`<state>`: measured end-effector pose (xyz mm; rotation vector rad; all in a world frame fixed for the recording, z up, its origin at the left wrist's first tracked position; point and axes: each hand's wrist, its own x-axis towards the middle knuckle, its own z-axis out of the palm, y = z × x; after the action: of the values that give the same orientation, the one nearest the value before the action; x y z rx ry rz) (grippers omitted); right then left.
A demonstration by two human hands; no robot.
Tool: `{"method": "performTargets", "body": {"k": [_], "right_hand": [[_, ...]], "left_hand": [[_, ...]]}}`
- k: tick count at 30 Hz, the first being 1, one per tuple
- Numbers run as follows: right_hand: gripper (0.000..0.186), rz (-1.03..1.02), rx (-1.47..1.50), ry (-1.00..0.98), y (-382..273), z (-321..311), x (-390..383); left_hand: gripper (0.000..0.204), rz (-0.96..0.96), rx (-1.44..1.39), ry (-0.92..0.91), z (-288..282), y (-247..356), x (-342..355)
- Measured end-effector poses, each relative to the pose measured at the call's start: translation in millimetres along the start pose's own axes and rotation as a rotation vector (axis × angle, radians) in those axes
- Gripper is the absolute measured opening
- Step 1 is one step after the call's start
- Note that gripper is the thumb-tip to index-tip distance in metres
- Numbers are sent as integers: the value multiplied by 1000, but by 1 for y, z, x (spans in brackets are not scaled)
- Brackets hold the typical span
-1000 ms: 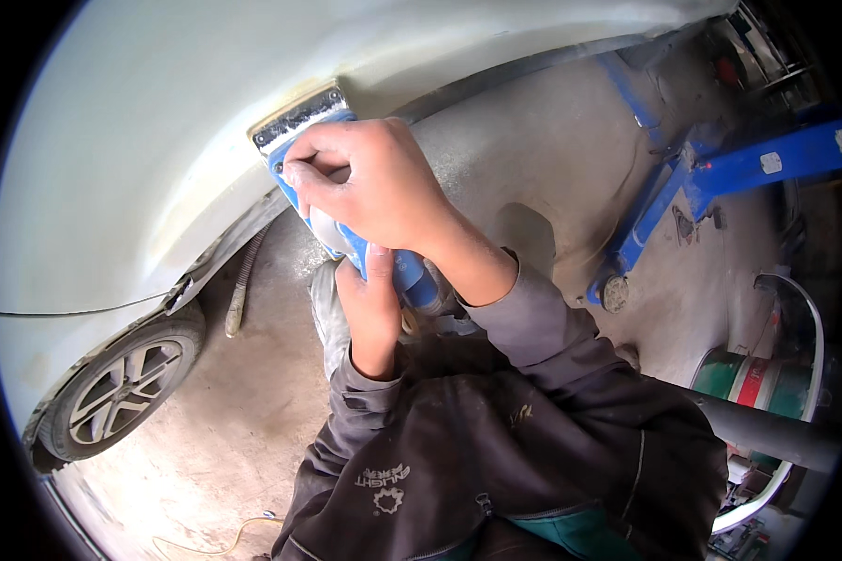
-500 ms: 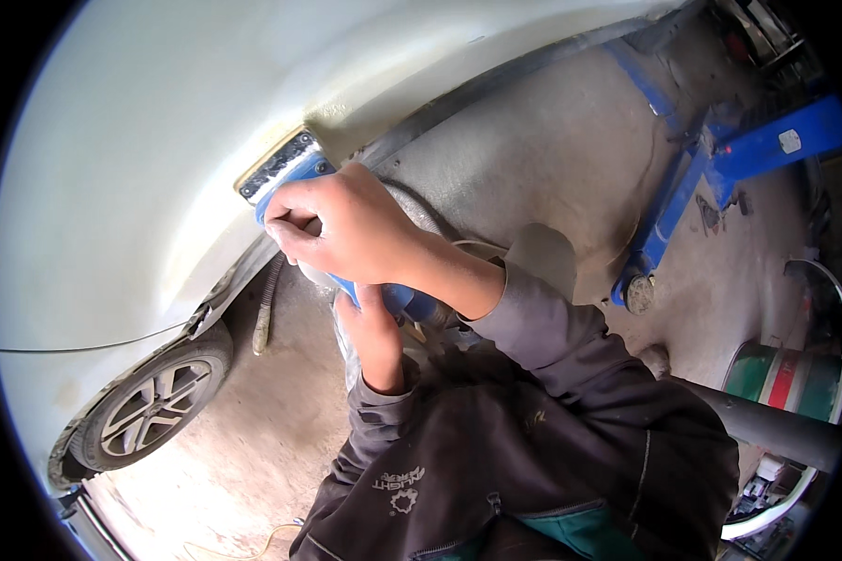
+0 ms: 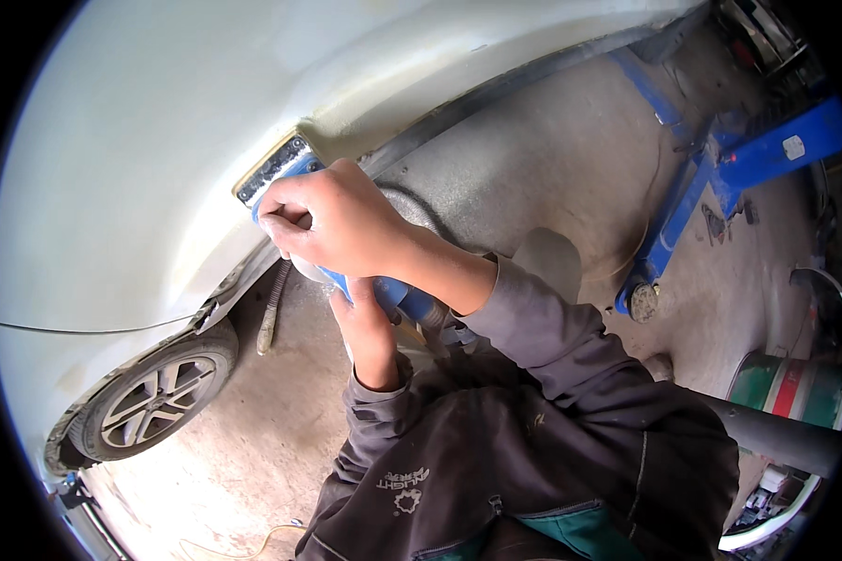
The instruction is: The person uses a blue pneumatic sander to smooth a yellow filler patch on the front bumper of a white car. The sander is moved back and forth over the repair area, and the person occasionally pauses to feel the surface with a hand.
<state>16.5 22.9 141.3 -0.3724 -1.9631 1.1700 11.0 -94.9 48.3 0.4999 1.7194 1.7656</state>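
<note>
A blue sander with a rectangular pad is held against the pale car body panel, on a patch along its lower curve. My right hand is closed over the front of the sander, fingers curled and dusted with white powder. My left hand grips the sander's rear, lower down, its thumb along the blue body; its other fingers are mostly hidden. A hose at the back of the tool is partly hidden by my arm and jacket.
A car wheel stands at lower left, with a corrugated hose on the concrete floor beside it. At right are a blue lift arm, a green and red drum and a dark horizontal tube.
Since a second ago the sander and both hands have shifted down and left along the panel, with the view also shifting a little. Both hands keep their grip on the tool.
</note>
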Motion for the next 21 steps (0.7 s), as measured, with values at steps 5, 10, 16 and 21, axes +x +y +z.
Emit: {"method": "performTargets", "body": {"k": [5,10,16,21], "right_hand": [[8,-44,-26,-39,-8,2,5],[7,11,42,-39,-6,6,-2],[8,33,45,-24,-7,-19,3],[8,-20,-26,3,3,-21,-2]], "left_hand": [[57,53,-27,23,-2,5,2],[56,63,-15,38,-6,2,1],[54,-44,1,-95,12,26,-3],[54,71,-9,-84,17,11,-3]]}}
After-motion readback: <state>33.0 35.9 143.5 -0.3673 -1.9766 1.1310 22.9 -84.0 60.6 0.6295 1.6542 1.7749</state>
